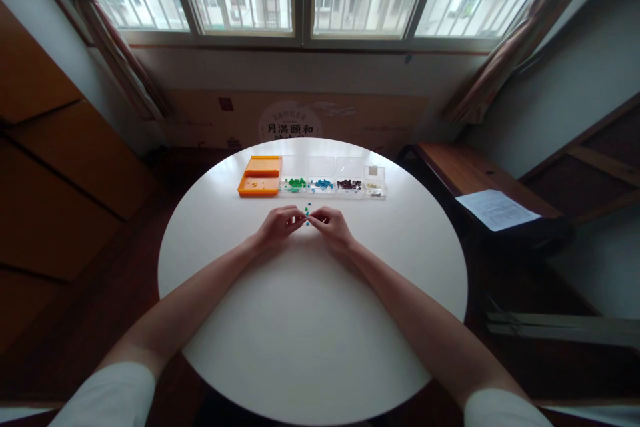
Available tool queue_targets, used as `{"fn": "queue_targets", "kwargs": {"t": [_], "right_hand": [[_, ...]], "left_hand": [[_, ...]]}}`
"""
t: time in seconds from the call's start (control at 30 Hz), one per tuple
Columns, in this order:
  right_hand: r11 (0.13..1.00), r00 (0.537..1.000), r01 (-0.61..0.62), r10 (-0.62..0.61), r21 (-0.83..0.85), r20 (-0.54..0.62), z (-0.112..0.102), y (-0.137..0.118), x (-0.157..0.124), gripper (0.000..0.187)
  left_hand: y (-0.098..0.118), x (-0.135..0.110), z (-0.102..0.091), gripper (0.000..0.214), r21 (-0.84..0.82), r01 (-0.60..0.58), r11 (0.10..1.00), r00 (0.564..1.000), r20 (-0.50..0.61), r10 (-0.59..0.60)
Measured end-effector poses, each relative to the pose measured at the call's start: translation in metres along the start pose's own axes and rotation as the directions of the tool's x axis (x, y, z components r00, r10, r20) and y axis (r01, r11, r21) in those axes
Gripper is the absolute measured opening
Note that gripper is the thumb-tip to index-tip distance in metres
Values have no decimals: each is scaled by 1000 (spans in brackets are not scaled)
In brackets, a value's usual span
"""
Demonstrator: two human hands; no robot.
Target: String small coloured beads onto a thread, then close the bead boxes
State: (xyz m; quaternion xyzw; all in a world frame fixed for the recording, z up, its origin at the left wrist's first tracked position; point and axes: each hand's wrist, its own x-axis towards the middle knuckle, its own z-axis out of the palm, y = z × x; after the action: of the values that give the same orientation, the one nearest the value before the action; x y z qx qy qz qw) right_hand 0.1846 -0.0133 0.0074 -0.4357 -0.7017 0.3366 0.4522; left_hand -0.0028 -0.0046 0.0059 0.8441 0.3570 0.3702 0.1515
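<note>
Now: hands (280, 225) (332, 227) pinching one tiny bluish piece (307, 215) | smooth, rounded white table (310, 320) | boxy orange plastic case (258, 193)

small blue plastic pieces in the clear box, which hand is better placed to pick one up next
Probably the right hand: it lies nearer the blue pieces, with the left hand farther to the left.

You hold a tiny blue-green bit (307, 215), partly hidden, where the fingertips of your left hand (281, 222) and right hand (331, 223) meet. Just far of it sits a green bit (307, 209); farther, slightly right, a blue bit (309, 204); nearer you, a second blue bit (307, 223).
</note>
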Motion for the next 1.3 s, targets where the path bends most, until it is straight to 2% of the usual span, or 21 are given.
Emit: {"fn": "queue_targets", "kwargs": {"t": [0.53,1.3], "right_hand": [[999,1000,-20,21,49,-2,1,1,0,24],[995,999,-37,34,90,33,-3,4,-2,27]], "left_hand": [[-1,0,0,19,13,14,1000,1000,-24,-13],[3,2,0,24,-16,-1,1000,1000,12,1]]}}
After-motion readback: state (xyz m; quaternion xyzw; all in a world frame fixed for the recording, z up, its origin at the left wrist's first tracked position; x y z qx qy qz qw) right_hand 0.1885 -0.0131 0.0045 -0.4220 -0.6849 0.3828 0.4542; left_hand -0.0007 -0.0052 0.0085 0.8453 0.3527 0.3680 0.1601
